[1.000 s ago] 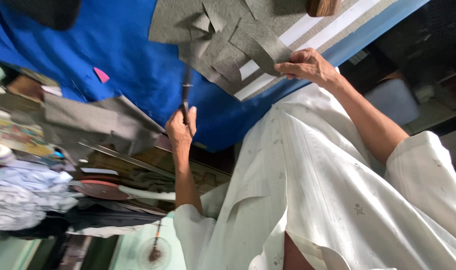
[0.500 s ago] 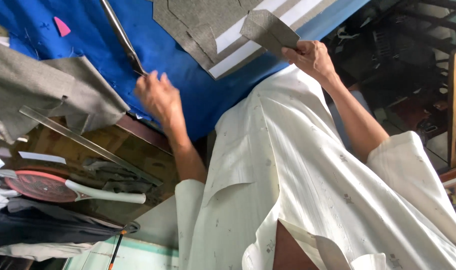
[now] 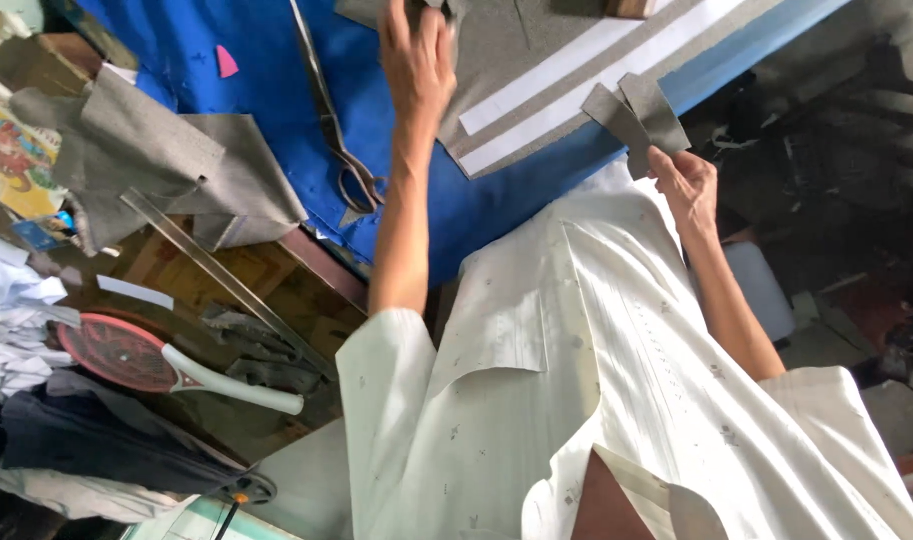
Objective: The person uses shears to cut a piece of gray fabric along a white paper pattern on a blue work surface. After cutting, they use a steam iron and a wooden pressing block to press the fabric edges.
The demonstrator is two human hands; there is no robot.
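One hand (image 3: 685, 185) pinches two small grey fabric pieces (image 3: 637, 115), which fan upward from its closed fingers. The other hand (image 3: 415, 60) reaches onto a large grey cloth (image 3: 522, 45) on the blue table cover (image 3: 277, 120); its grip cannot be told. Scissors (image 3: 342, 150) lie just beside that forearm.

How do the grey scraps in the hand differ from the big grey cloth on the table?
The grey scraps are small, narrow strips lifted in the right hand; the big grey cloth is wide, lies flat under the left hand and bears white strips. Both look the same grey fabric.
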